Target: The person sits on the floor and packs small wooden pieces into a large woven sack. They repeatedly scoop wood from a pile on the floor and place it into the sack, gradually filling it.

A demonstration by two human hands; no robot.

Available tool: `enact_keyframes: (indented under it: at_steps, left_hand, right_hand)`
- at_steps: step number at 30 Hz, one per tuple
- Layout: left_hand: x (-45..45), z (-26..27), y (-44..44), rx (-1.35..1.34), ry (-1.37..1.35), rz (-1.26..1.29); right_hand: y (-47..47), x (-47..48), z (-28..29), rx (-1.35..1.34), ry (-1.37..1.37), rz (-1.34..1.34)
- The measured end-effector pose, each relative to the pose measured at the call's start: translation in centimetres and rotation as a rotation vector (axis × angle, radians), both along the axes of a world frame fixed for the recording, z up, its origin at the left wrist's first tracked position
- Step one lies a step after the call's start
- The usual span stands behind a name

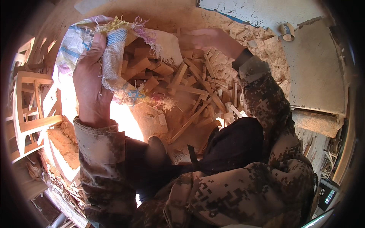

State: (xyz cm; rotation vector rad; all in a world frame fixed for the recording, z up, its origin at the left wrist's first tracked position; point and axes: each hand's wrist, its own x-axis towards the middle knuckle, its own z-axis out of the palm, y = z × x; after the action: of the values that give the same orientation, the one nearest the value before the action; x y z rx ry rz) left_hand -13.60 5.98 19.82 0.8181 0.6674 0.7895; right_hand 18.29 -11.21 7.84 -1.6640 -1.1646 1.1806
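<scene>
My left hand [92, 71] grips the rolled, frayed rim of a woven plastic sack [114, 57], white with blue, yellow and purple strands. The sack's mouth gapes toward the right, and wooden blocks [139, 67] show at its opening; how full it is inside stays hidden. Beyond the mouth my right hand [212, 41] hovers over the pile, fingers stretched toward the sack and blurred by motion. Whether it holds a piece cannot be made out. Below both hands lies a heap of wood offcuts [196, 91], short blocks mixed with thin strips.
Sawdust and chips [271, 57] bank up behind the heap. At right stands a worn pale metal panel [316, 68] with a small cylinder [287, 32] on it. A wooden frame [34, 114] leans at left. My dark-trousered knees [236, 142] border the heap in front.
</scene>
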Motion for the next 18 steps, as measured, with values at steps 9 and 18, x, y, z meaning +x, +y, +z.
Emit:
enact_keyframes:
  at_steps: [9,18]
  left_hand:
    - [1.4,-2.5,-0.8,0.130,-0.001,-0.218]
    - [0.5,-1.8,-0.1,0.138,0.056,-0.113]
  right_hand:
    - [-5.6,-4.8,-18.5,-0.257,-0.592,-0.428]
    - [-5.8,-7.4,-18.4,-0.091,-0.996,-0.124]
